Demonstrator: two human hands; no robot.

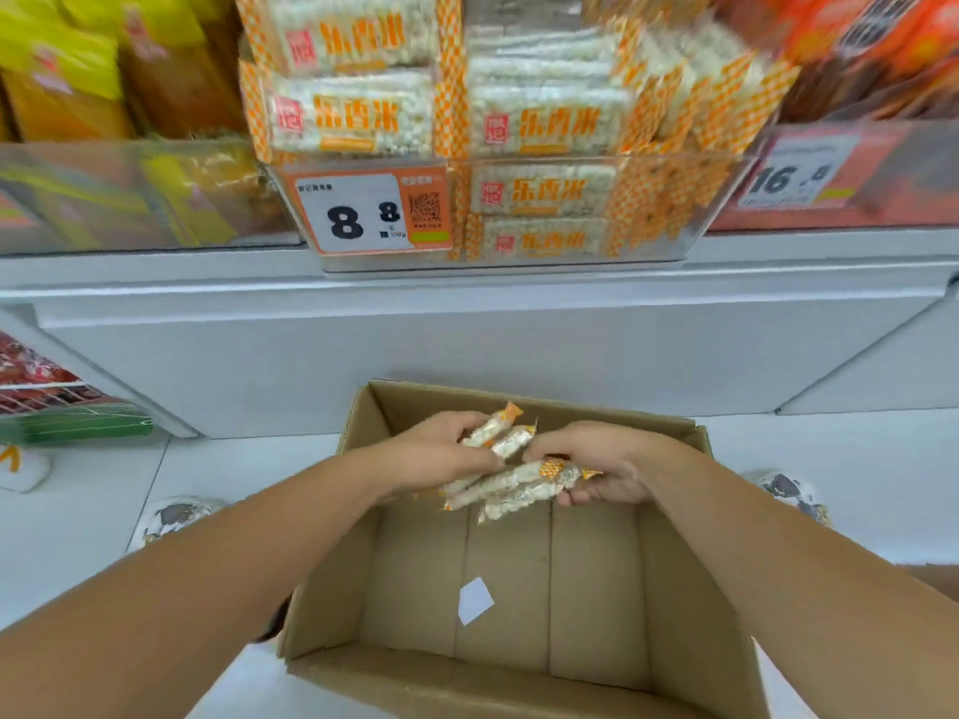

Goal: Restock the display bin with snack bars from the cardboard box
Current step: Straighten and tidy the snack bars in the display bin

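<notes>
**Loose handfuls over a nearly bare box**

We hold the puffed-rice snack bars above the far end of the cardboard box, split between both hands. Our left hand curls round two bars that jut toward 1 o'clock; our right hand grips a looser bundle fanning toward 8 o'clock. The wrappers look slick and the bundles overlap where the hands meet, so we judge a bar could slide out on the lift and drop back into the box or onto the floor. The display bin at 12 o'clock already looks heaped above its clear front wall, so bars laid on top may tumble forward.

Only a white paper scrap shows on the box bottom. The box sits on a pale floor against the white shelf base. A price tag fronts the bin; yellow packs lie at 10 o'clock, orange ones at 2 o'clock.
</notes>
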